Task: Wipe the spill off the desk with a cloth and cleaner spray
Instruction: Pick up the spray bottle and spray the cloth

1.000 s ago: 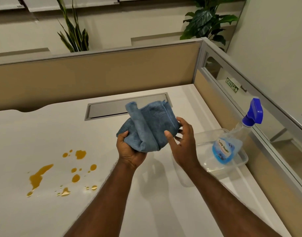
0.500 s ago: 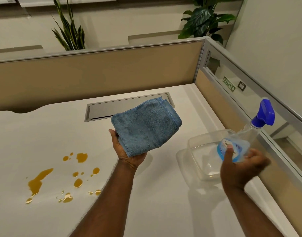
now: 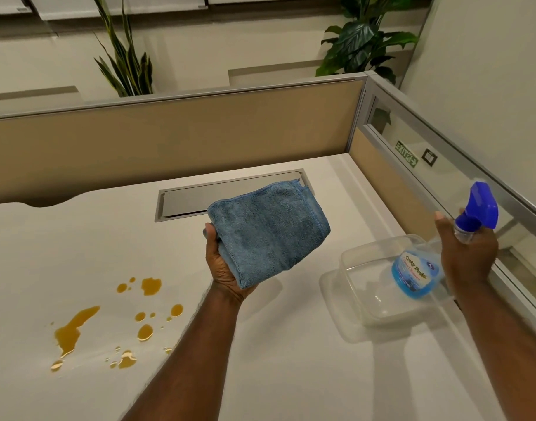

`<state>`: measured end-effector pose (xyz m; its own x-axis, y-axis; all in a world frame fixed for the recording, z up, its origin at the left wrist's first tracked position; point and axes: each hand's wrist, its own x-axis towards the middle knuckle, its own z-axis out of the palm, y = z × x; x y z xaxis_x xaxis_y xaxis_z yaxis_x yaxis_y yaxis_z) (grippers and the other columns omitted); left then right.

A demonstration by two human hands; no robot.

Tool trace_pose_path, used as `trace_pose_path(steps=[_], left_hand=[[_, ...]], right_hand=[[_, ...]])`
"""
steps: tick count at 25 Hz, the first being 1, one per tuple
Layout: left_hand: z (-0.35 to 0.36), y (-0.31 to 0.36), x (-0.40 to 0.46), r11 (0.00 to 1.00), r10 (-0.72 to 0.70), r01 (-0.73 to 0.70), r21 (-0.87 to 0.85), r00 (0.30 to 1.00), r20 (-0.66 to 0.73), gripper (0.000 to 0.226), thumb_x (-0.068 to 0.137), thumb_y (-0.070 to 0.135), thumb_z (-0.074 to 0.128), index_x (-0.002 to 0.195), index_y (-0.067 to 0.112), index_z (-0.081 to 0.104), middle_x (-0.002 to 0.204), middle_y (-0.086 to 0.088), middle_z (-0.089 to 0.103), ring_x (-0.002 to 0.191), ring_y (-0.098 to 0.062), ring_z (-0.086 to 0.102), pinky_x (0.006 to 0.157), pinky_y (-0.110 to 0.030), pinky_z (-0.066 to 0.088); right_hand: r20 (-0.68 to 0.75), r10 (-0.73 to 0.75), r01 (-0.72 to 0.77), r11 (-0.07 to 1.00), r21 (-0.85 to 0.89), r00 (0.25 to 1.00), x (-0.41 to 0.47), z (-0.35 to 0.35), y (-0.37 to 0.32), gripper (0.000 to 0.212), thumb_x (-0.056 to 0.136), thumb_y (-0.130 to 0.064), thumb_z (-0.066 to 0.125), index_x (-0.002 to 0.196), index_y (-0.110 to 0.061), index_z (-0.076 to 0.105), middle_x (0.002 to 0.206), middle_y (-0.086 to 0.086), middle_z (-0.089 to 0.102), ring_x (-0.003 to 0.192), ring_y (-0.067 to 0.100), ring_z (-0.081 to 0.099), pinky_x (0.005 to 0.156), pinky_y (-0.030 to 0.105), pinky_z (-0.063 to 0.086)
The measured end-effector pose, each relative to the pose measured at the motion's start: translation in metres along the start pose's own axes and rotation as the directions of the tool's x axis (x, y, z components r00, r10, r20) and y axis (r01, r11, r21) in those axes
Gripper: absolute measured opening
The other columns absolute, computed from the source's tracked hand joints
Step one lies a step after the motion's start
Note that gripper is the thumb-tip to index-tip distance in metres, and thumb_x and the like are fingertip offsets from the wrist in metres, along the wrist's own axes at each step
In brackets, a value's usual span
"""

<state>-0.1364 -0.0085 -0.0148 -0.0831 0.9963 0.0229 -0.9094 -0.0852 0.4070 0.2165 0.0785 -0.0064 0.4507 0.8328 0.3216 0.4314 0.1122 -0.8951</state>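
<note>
My left hand (image 3: 222, 265) holds a folded blue cloth (image 3: 268, 235) palm-up above the middle of the white desk (image 3: 291, 360). An amber spill (image 3: 71, 331) with several scattered drops lies on the desk at the lower left. My right hand (image 3: 467, 253) is wrapped around the neck of the clear spray bottle (image 3: 412, 273), just under its blue trigger head (image 3: 482, 206). The bottle, with blue liquid and a blue label, leans inside a clear plastic tub (image 3: 366, 287) at the right.
A grey cable hatch (image 3: 184, 199) is set into the desk behind the cloth. Tan partition panels (image 3: 169, 141) with metal rails close off the back and the right side. Two potted plants stand beyond the back partition.
My right hand left the cloth, swung right to the tub and closed on the spray bottle's neck. My left hand kept the cloth, now lying flatter on the palm.
</note>
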Motion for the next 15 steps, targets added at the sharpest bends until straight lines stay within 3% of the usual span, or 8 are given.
trace_pose_path(steps=[2, 4, 6, 9, 12, 15], left_hand=[[-0.001, 0.006, 0.000, 0.999, -0.017, 0.019, 0.038, 0.998, -0.056, 0.057, 0.063, 0.053, 0.077, 0.107, 0.018, 0.074, 0.110, -0.010, 0.073, 0.100, -0.032, 0.069, 0.080, -0.054, 0.055], [-0.004, 0.012, 0.001, 0.996, -0.056, 0.063, 0.058, 0.991, -0.125, 0.043, 0.074, 0.050, 0.065, 0.097, 0.016, 0.078, 0.101, -0.010, 0.075, 0.091, -0.031, 0.072, 0.073, -0.050, 0.057], [-0.006, 0.016, 0.003, 0.994, -0.082, 0.092, 0.051, 0.983, -0.165, 0.046, 0.085, 0.049, 0.049, 0.092, 0.016, 0.080, 0.097, -0.011, 0.076, 0.087, -0.031, 0.073, 0.068, -0.049, 0.058], [-0.005, 0.020, 0.006, 0.996, -0.070, 0.079, 0.050, 0.985, -0.161, 0.045, 0.079, 0.050, 0.052, 0.091, 0.016, 0.080, 0.097, -0.011, 0.076, 0.087, -0.031, 0.073, 0.069, -0.049, 0.058], [-0.004, 0.024, 0.010, 0.997, -0.049, 0.058, 0.055, 0.988, -0.149, 0.045, 0.076, 0.049, 0.054, 0.092, 0.016, 0.080, 0.097, -0.011, 0.076, 0.087, -0.032, 0.073, 0.069, -0.049, 0.058], [-0.006, 0.031, 0.017, 0.999, -0.028, 0.034, 0.042, 0.989, -0.145, 0.046, 0.084, 0.048, 0.049, 0.093, 0.015, 0.079, 0.098, -0.011, 0.076, 0.089, -0.032, 0.073, 0.070, -0.049, 0.058]], right_hand=[[0.042, 0.012, -0.014, 0.999, 0.043, 0.999, 0.006, 0.004, -0.002, 0.053, 0.088, -0.041, 0.064, 0.127, -0.007, 0.052, 0.114, 0.022, 0.066, 0.102, 0.029, 0.065, 0.093, 0.044, 0.053], [0.074, 0.009, -0.014, 0.998, 0.067, 0.997, 0.007, 0.006, -0.007, 0.053, 0.087, -0.043, 0.062, 0.126, -0.009, 0.052, 0.113, 0.023, 0.067, 0.098, 0.027, 0.066, 0.091, 0.041, 0.053], [0.063, -0.005, 0.000, 0.996, 0.084, 0.998, 0.004, 0.008, -0.014, 0.053, 0.087, -0.045, 0.062, 0.125, -0.009, 0.052, 0.111, 0.022, 0.068, 0.097, 0.028, 0.067, 0.090, 0.041, 0.054], [-0.029, -0.070, 0.071, 0.995, 0.065, 0.997, -0.001, 0.010, -0.034, 0.053, 0.088, -0.050, 0.060, 0.117, -0.007, 0.054, 0.105, 0.021, 0.070, 0.096, 0.032, 0.069, 0.090, 0.046, 0.055], [-0.060, -0.141, 0.146, 0.985, 0.095, 0.988, -0.004, 0.007, -0.071, 0.039, 0.087, -0.056, 0.058, 0.101, -0.019, 0.056, 0.087, 0.009, 0.071, 0.085, 0.023, 0.070, 0.084, 0.034, 0.056], [0.082, -0.199, 0.182, 0.968, 0.173, 0.977, -0.014, 0.010, -0.118, 0.027, 0.083, -0.053, 0.064, 0.092, -0.028, 0.055, 0.071, -0.008, 0.066, 0.071, 0.006, 0.067, 0.070, 0.011, 0.053]])
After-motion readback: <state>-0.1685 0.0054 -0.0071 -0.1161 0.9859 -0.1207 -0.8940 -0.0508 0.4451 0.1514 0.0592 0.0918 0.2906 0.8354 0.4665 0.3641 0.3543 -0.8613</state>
